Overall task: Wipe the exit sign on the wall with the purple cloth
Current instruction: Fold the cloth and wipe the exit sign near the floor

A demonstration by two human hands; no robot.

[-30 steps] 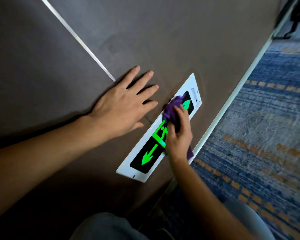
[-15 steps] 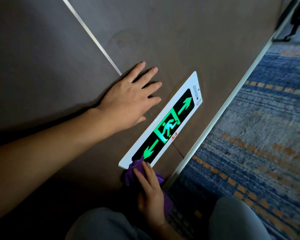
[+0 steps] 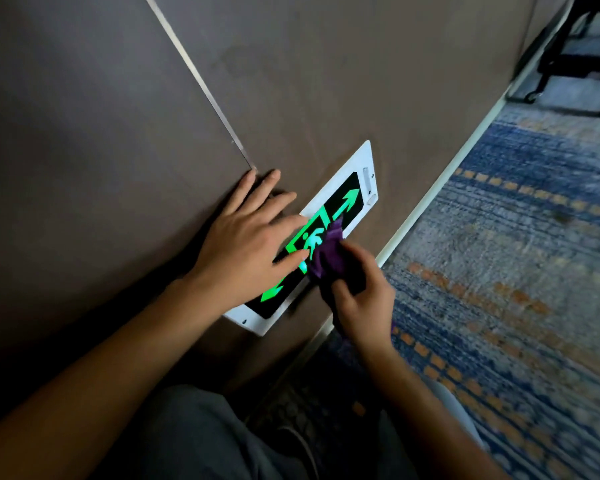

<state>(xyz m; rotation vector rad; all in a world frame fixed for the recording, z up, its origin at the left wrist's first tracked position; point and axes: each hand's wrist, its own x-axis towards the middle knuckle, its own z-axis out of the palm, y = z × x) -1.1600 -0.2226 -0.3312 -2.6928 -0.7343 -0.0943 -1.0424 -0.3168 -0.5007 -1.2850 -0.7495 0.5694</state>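
Note:
The exit sign is a white-framed black panel with glowing green arrows and a running figure, fixed low on the brown wall. My right hand grips the bunched purple cloth, which presses on the sign's middle beside the running figure. My left hand lies flat with fingers spread, partly on the wall and partly over the sign's left half, hiding part of the green frame.
A pale skirting strip runs along the wall's foot. Blue and orange patterned carpet covers the floor to the right. A black wheeled stand sits at the top right. My grey-trousered knees are at the bottom.
My right hand has carried the cloth from the sign's lower left end back up to its middle. My left hand has slid down onto the sign's left part.

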